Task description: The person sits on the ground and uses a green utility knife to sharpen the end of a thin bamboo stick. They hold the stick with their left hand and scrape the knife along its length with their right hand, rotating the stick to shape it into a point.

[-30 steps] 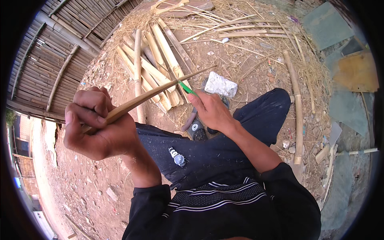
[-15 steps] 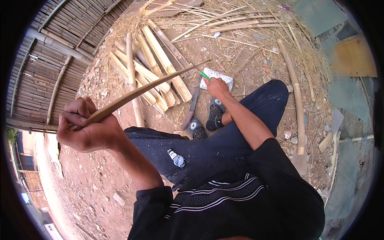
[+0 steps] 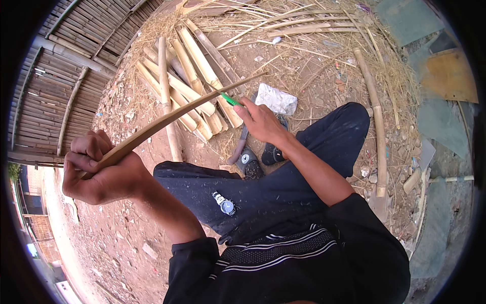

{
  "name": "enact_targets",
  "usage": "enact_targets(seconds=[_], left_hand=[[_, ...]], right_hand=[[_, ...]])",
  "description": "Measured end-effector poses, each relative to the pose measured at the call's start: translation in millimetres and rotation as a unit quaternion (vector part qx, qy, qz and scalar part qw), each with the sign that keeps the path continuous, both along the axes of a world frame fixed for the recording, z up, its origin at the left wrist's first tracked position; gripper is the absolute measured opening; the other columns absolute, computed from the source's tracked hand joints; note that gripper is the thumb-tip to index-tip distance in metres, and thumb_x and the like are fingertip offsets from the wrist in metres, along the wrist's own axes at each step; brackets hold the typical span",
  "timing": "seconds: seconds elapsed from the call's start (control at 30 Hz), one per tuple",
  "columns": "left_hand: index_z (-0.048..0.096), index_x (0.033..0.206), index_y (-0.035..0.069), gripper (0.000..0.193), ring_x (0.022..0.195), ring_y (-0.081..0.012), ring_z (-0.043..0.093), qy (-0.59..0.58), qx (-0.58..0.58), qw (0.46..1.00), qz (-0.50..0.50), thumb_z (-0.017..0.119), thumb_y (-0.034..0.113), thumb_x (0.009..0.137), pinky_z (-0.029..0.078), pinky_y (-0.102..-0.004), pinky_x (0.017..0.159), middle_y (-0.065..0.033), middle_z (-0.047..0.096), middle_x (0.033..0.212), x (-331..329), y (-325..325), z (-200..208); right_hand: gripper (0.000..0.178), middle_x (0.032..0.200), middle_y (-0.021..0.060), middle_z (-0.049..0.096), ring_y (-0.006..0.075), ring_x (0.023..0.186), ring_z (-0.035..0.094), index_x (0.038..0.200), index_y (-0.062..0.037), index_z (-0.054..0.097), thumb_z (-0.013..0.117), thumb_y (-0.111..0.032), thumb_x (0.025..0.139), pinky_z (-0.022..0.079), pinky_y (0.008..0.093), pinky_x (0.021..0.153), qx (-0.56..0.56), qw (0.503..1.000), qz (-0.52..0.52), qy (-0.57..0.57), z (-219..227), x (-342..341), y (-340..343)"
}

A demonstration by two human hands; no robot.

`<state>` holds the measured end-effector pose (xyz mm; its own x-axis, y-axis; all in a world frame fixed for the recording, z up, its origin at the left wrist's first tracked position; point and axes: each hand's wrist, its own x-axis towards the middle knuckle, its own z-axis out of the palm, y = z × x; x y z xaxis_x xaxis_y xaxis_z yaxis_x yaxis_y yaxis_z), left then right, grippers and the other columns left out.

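Clamping left hand [image 3: 104, 169] around thick end of wooden strip [image 3: 172, 117]; gripping green-handled tool [image 3: 230, 99] in right hand [image 3: 260, 120], well apart from left. Compared with half second ago, holding tool farther back from strip's thin tip, nearer left hand, and covering more of dark-handled blade [image 3: 237, 153] on ground. Slanting strip up and rightward from left hand, with tip above right hand. Beyond: split bamboo pieces [image 3: 206, 66] lying behind strip; white block [image 3: 277, 99] just beside right hand.
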<state>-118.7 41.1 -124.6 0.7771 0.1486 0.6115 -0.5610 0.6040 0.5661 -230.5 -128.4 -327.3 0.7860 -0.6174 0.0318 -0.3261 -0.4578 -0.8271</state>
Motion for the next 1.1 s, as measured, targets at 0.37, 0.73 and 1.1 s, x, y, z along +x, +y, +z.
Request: enact_targets(seconds=[0.37,0.73,1.1], left_hand=[[0.023,0.053,0.016,0.033,0.043,-0.0074,0.017,0.012,0.004,0.999,0.034,0.038,0.027,0.08,0.015,-0.022,0.042,0.0011,0.022,0.051,-1.0,0.5,-0.1],[0.03,0.059,0.016,0.041,0.043,-0.0097,0.029,0.046,0.003,0.984,0.172,0.031,0.037,0.094,0.029,-0.0244,0.049,0.0012,0.035,0.053,8.0,-5.4,-7.0],[0.026,0.061,0.015,0.04,0.046,-0.0118,0.026,-0.004,0.008,0.989,0.145,0.032,0.034,0.095,0.029,-0.025,0.049,-0.0006,0.027,0.048,-29.5,-12.4,-3.0]], right_hand=[[0.051,0.11,0.0214,0.06,0.0357,0.103,0.057,0.11,0.0008,0.06,0.039,-0.042,0.09,0.047,0.0432,0.084,-0.043,0.898,-0.184,0.398,-186.8,-29.1,-164.6],[0.042,0.063,0.0112,0.054,0.02,0.054,0.054,0.093,-0.0023,0.056,0.036,-0.04,0.095,0.042,0.0338,0.051,0.057,0.993,-0.101,0.018,13.6,-18.3,-64.4],[0.035,0.053,0.0083,0.049,0.0163,0.047,0.05,0.084,0.0004,0.048,0.038,-0.03,0.097,0.038,0.0311,0.046,0.165,0.98,0.059,-0.097,41.9,-27.3,61.2]])
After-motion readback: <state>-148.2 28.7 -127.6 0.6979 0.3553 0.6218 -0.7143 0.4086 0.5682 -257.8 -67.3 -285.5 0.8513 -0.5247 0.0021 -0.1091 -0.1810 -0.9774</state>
